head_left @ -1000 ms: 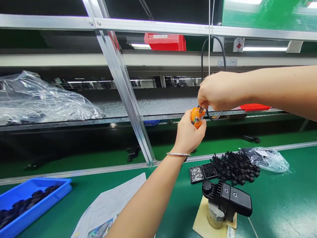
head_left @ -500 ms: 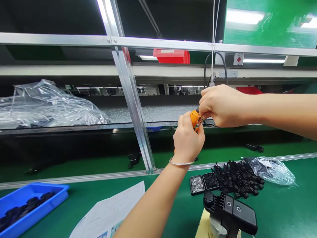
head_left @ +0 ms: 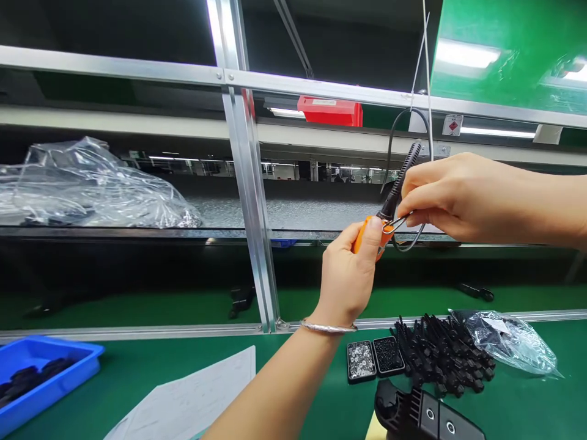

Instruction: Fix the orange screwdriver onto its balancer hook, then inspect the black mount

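**Metal ring pulled clear of the orange tool**

Since the earlier frame our right hand (head_left: 452,195) had drawn away to the right, and what it had covered came into view: a thin metal ring (head_left: 398,223) at the top of the orange tool (head_left: 367,235), with the black cord (head_left: 403,177) rising from it toward the rail. Our left hand (head_left: 346,275) was clenched around the tool body, held up in front of the shelf, above the bench. Our right hand pinched the ring between thumb and forefinger, the other fingers curled.

To do this well, we judged the left grip needed to stay firm and steady while the right worked only the ring, keeping the cord from kinking.

Below lay two small trays of screws (head_left: 375,359), a heap of black parts (head_left: 443,354) and a black housing (head_left: 426,415).

As for writing: a small sign with a red diamond (head_left: 452,124) hung on the rail, and a label sat on the red bin (head_left: 330,111), but neither could be read. The paper sheet (head_left: 192,400) was too blurred as well.
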A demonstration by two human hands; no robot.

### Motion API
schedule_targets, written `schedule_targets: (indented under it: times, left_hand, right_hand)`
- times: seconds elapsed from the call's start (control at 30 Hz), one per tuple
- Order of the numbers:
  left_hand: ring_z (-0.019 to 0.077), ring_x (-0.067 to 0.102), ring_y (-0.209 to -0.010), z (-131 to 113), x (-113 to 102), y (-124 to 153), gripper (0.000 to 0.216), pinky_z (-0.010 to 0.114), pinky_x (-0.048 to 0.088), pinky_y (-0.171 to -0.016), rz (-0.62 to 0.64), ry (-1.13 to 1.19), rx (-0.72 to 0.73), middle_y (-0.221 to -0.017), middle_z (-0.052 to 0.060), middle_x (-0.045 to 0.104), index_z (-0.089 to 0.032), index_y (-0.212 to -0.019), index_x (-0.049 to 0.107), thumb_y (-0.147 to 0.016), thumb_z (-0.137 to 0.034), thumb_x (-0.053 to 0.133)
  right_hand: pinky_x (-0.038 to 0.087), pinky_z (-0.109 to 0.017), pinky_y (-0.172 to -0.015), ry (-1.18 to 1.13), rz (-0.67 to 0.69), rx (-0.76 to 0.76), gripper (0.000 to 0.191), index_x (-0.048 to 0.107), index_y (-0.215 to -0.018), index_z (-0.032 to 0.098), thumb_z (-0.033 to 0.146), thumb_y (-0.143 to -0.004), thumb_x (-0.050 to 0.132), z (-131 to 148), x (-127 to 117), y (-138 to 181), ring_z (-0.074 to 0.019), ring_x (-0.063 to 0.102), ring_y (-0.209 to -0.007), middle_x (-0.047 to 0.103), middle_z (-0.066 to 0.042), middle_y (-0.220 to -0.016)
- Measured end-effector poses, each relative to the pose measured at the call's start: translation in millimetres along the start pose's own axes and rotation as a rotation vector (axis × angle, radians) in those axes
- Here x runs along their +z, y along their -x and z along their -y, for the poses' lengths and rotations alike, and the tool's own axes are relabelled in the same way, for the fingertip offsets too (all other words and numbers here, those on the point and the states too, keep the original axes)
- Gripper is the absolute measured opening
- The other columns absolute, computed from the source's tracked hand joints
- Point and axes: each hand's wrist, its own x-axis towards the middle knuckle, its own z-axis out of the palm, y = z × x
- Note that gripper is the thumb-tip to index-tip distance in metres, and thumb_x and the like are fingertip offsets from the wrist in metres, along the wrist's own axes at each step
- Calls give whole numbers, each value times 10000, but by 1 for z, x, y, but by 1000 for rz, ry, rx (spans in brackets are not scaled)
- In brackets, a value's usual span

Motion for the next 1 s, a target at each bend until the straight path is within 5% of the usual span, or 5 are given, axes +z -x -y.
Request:
schedule_targets:
  times: [0.2, 0.47, 0.63, 0.83, 1.0]
  left_hand:
    - [96, 462, -533, -4, 1, -8, 464, 184, 361, -442, 89, 156, -164, -636, -14, 549, -171, -790, 655, -794, -629, 583]
    - [92, 455, -530, 1, -4, -16, 386, 189, 381, -474, 229, 318, -257, -646, -25, 519, -181, -797, 595, -819, -566, 587]
    - [96, 463, -544, 2, 11, -20, 374, 185, 398, -470, 231, 232, -183, -635, -20, 515, -167, -765, 579, -749, -523, 694]
    - [113, 526, -500, 6, 14, -23, 506, 212, 446, -431, 144, 260, -195, -674, 27, 600, -165, -814, 570, -839, -663, 483]
    - [92, 503, -511, 43, 5, -22, 476, 201, 435, -457, 225, 221, -234, -677, -11, 556, -174, -872, 556, -806, -646, 558]
  right_hand:
    - [439, -258, -617, -229, -11, 126, 259, 748, -818, 167, 60, -834, 513, -6, 5, -4, -133, 559, -650, 644, -20, -777]
    - [374, -223, -533, -330, -76, 299, 318, 735, -704, 158, -36, -745, 486, 11, 16, -8, -93, 502, -598, 577, 8, -694]
    - [392, -202, -564, -449, -69, 261, 243, 731, -706, 134, -33, -754, 561, 29, 7, -32, -85, 539, -645, 599, 16, -718]
    - [411, -308, -647, -45, -275, 457, 161, 733, -804, 124, 115, -840, 576, -21, 0, -4, -160, 547, -698, 620, -46, -775]
    - [466, -351, -721, 215, -132, 230, 252, 711, -785, 185, 193, -881, 478, -49, 20, 27, -231, 561, -855, 644, -76, -865]
